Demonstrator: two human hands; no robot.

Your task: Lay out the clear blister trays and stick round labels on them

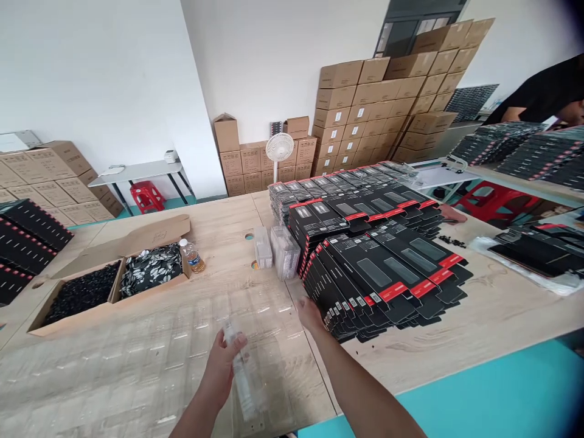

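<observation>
White-walled room; pale wood counter (223, 243). Left grip (225, 360): clamped on clear plastic packaging (245, 389), blurred, over the near counter. Right grip (312, 315): at the left side of the black boxes (365, 274), closure cannot be told. Boxes: overlapping, uncountable. Open parts cartons (75, 319): two. Bottle (193, 261): one, beside them. Upright clear packs (285, 254) crowd the boxes' left.
</observation>
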